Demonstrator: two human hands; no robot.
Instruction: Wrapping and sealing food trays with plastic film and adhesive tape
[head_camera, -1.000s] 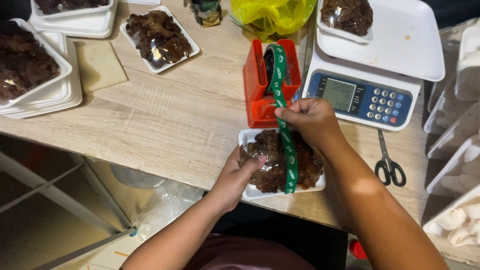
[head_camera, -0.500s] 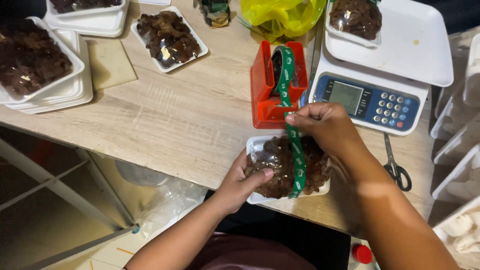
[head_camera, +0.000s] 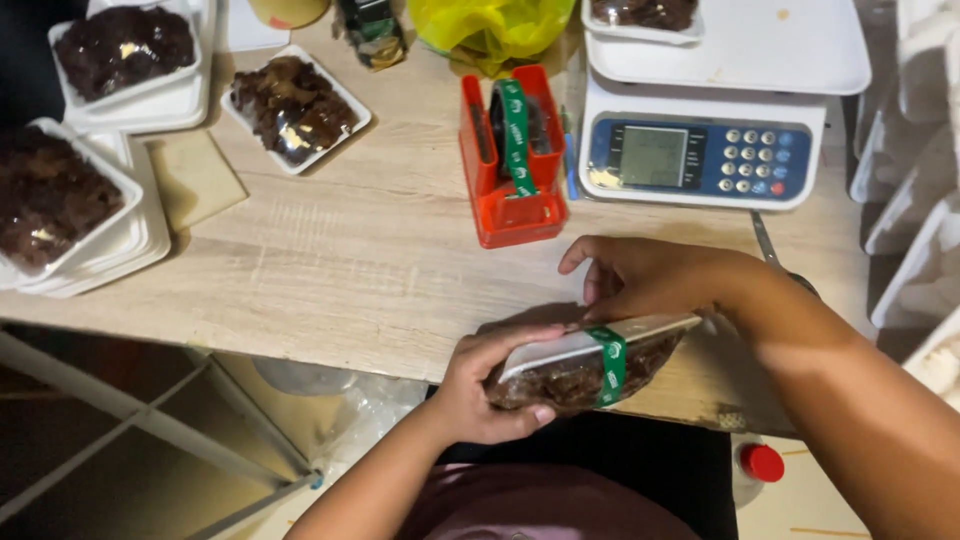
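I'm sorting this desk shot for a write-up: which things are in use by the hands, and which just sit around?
In use:
left hand
right hand
wrapped tray
green tape band

Lying about:
red tape dispenser
scale
filled trays
yellow bag

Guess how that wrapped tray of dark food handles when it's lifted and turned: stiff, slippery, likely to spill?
The tray probably flexes a little: it looks like thin white foam. The film over it looks glossy, so likely slick; the left hand and right hand both steady it. Spilling seems unlikely, as the green tape bands it while tilted.
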